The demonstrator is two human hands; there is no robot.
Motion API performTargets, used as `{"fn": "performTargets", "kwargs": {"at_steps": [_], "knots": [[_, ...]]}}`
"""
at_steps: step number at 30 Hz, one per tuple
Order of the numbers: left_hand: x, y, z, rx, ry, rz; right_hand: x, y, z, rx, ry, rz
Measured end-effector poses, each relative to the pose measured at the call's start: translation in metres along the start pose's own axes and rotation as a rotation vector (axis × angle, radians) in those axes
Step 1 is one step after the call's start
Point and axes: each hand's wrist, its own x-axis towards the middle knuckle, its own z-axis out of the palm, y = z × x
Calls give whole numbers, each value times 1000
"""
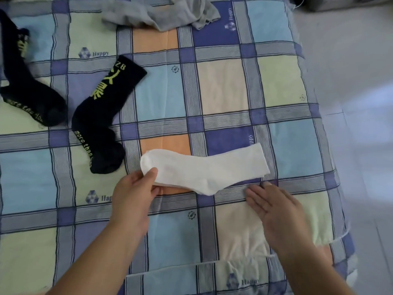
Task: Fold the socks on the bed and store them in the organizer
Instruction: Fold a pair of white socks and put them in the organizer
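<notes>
A white sock pair (206, 167) lies flat across the middle of the checked bed sheet (234, 86), toe to the left, cuff to the right. My left hand (134, 190) pinches the toe end between thumb and fingers. My right hand (274, 207) rests flat and open on the sheet just below the cuff, holding nothing. Two black socks with yellow lettering lie at the left: one near the centre-left (102, 116), one at the far left edge (25, 81). The organizer is not in view.
Grey socks (168, 13) lie crumpled at the far edge of the bed. The bed's right edge drops to a pale tiled floor (357, 103). A dark object sits at the top right corner (340, 3).
</notes>
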Motion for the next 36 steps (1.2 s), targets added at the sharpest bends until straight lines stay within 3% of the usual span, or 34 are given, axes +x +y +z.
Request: {"fn": "performTargets", "kwargs": {"at_steps": [3,9,17,21,29,36], "knots": [[4,9,6,-162,-67,-128,10,-4,16,235,-82,187],[12,13,11,-144,-3,-175,18,-4,62,455,-256,254],[1,21,8,-174,-20,-135,27,-3,72,421,-81,130],[-22,37,28,-64,-43,73,28,-3,69,439,-70,116],[-69,47,129,438,-125,436,27,-11,65,519,-83,259],[-72,17,177,664,-308,369,30,-14,44,565,-377,266]]}}
